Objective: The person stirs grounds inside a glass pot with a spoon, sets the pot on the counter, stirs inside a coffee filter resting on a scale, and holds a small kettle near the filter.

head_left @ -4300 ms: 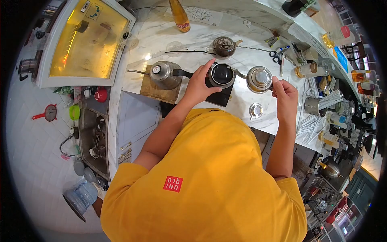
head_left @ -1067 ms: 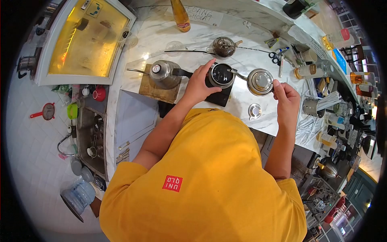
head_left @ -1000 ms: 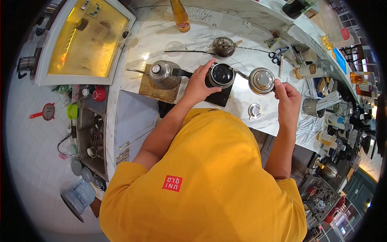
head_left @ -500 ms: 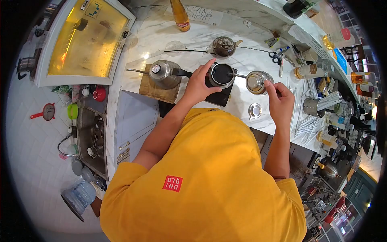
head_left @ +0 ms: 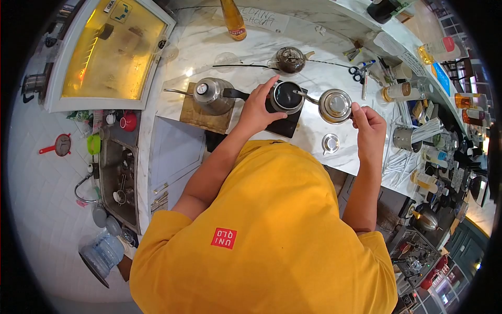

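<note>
My left hand (head_left: 257, 110) curls around a dark-filled cup (head_left: 287, 97) with a pale metallic rim, thumb and forefinger on its near and far sides. The cup is over a flat black square (head_left: 286, 125), perhaps a scale. In my right hand (head_left: 369, 125), fingers pinch the handle side of a small steel gooseneck pot (head_left: 334, 106). Its thin curved spout points left, the tip over the cup's opening. Whether liquid is flowing I cannot tell. A small round metal piece (head_left: 330, 143) lies on the counter below the pot.
Left of the cup, a steel gooseneck kettle (head_left: 214, 96) stands on a wooden board (head_left: 188, 116). Behind are a glass pot with dark contents (head_left: 291, 59) and an amber bottle (head_left: 234, 21). Scissors (head_left: 357, 74) and straws (head_left: 428, 130) sit right, a sink (head_left: 116, 201) far left.
My right hand has shifted slightly right and down, and the small pot has tilted so its round top or base shows more squarely. My left hand and the cup stay nearly still.
</note>
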Motion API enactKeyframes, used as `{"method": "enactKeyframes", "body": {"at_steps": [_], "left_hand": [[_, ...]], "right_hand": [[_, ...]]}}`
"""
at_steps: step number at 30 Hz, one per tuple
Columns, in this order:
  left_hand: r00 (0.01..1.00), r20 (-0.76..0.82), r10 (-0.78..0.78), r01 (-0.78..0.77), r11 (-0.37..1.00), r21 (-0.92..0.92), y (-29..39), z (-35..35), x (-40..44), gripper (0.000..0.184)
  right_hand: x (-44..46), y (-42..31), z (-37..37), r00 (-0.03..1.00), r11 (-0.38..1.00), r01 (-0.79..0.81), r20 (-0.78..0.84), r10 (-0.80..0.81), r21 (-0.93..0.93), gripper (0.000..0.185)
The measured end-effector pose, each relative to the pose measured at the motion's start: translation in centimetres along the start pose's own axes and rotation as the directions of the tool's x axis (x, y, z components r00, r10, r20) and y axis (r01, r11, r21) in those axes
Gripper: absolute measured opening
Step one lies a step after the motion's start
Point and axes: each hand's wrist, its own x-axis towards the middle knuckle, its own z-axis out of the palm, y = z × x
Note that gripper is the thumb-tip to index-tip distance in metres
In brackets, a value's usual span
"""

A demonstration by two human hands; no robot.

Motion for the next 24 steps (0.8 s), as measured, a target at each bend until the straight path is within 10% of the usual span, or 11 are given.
{"method": "enactKeyframes", "body": {"at_steps": [15, 24], "left_hand": [[1.0, -0.013, -0.013, 0.013, 1.0, -0.019, 0.4, -0.1, -0.1, 0.106], [1.0, -0.005, 0.012, -0.012, 1.0, -0.009, -0.2, 0.1, -0.1, 0.107]], "right_hand": [[-1.2, -1.1, 1.8, 0.973, 0.898, 0.163, -0.084, -0.215, -0.409, 0.031], [-1.3, -1.8, 2.0, 0.997, 0.957, 0.06, -0.03, -0.072, -0.284, 0.033]]}}
